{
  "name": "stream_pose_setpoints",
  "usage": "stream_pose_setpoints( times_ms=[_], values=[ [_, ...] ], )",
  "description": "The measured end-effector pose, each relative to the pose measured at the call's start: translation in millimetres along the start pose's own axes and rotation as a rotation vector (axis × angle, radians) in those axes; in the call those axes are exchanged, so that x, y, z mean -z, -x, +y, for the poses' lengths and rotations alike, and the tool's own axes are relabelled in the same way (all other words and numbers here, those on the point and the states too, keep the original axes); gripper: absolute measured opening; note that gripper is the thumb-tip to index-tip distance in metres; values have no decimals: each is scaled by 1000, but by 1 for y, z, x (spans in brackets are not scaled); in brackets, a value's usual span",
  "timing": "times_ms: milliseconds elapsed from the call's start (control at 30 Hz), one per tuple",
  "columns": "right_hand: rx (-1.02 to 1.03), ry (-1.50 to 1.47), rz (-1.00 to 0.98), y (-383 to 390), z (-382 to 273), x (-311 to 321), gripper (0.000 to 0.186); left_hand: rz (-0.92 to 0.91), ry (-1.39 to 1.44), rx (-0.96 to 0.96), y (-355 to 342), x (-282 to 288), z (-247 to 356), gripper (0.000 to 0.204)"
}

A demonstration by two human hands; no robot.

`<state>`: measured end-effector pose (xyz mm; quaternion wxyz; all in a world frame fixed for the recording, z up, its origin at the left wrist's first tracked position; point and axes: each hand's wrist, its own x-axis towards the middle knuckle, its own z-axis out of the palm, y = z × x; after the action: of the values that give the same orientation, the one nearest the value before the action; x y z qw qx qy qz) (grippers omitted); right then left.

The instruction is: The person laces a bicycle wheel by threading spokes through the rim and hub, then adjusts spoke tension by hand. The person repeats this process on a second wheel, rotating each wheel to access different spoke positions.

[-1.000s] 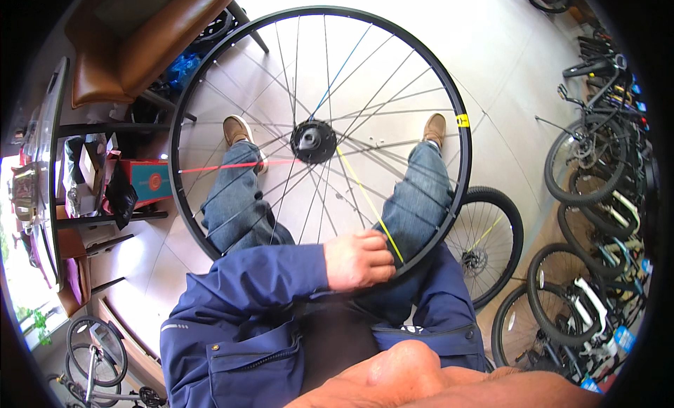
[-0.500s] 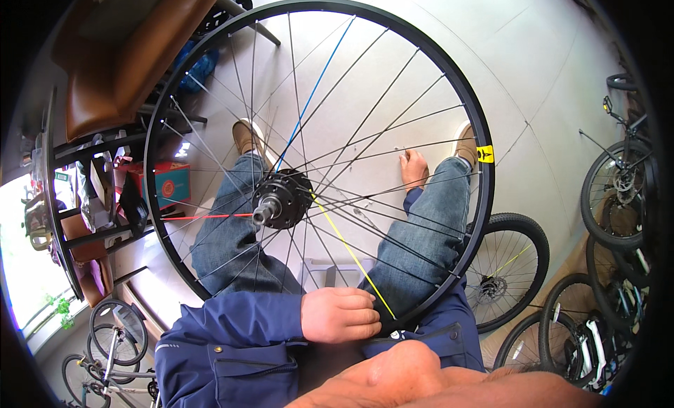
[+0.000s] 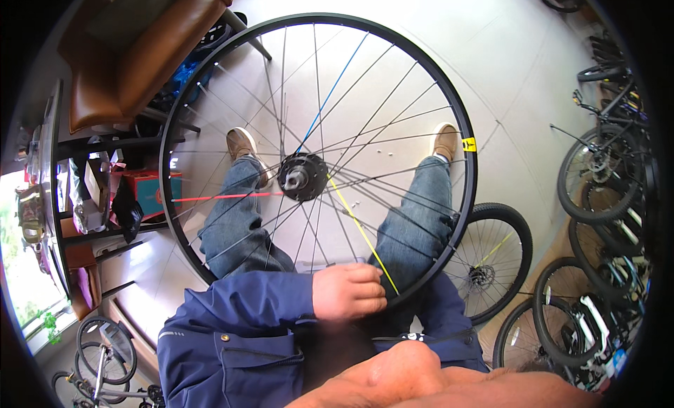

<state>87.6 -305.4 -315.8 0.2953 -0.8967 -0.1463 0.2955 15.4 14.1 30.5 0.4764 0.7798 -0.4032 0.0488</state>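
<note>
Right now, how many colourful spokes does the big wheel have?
3: a blue spoke up top, a red spoke at left, a yellow spoke lower right. The left hand hides some of the wheel.

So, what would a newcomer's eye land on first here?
First, the big black-rimmed bicycle wheel filling the middle, the person's bare left hand at its lower edge. Then its thin blue spoke running up, red spoke left and yellow spoke down rightward. Beyond, a shiny brown chair at upper left and dark-tyred bicycles along the right.
</note>
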Motion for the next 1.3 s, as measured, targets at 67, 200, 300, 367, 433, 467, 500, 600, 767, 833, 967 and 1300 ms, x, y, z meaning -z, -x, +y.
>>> stream_pose_setpoints(
  times_ms=[67,200,300,367,433,467,500,600,767,833,967,1300],
  values=[
    [47,-108,180,70,14,25,30,30,-27,-59,3,0,-1,36],
    [-433,-288,385,175,-11,120,15,69,-4,-11,9,3,4,24],
    [-132,-595,730,218,-100,186,7,161,51,-18,9,6,7,18],
    [-4,-664,668,236,-177,201,7,182,228,81,10,8,13,20],
    [130,-657,471,243,-247,193,8,221,454,143,9,8,18,27],
    [176,-660,339,241,-275,186,10,218,509,169,9,9,19,31],
    [191,-801,274,236,-298,177,11,204,615,243,11,9,21,33],
    [173,-1041,72,222,-332,173,14,208,602,226,12,14,19,30],
    [125,-1322,-46,207,-336,174,17,206,748,209,11,17,8,17],
    [97,-1343,-89,204,-334,167,17,214,822,202,13,17,4,14],
    [197,-1200,25,201,-331,152,25,290,1130,369,17,12,0,17],
    [385,-836,264,232,-347,100,23,428,1503,551,16,19,-7,17]
  ],
)
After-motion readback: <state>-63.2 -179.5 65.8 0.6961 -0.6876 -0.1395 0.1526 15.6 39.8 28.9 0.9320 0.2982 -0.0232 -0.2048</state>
